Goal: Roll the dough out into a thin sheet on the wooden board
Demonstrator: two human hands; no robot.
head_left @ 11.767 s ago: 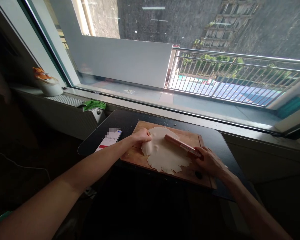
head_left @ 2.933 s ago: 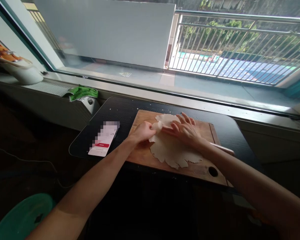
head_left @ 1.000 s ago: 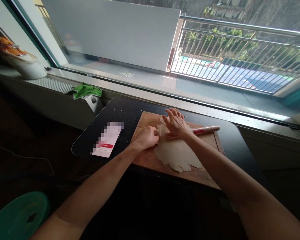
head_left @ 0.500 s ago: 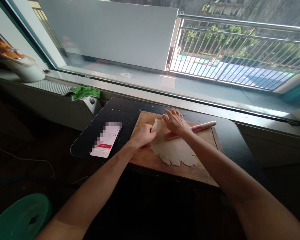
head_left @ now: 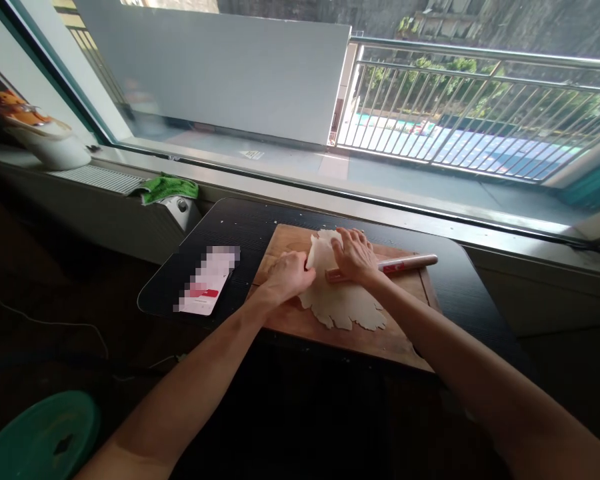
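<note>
A: Rolling pin, where?
B: Under the right hand, lying across the dough on the board.
A: Long axis?
B: Mostly sideways, slightly slanted. Left end on the dough, right end out by the board's right edge, a bit nearer the window.
A: Right fingers?
B: Spread flat, palm over the pin, not wrapped round it. They point past it, windowward.
A: Left hand?
B: Curled at the dough's left edge, looks pinched on it; fingertips partly hidden.
A: Which hand's nearer the pin?
B: Right, touching. Left sits just beside the pin's left end, apart. Any roll would go crosswise to that axis, I'd judge.
</note>
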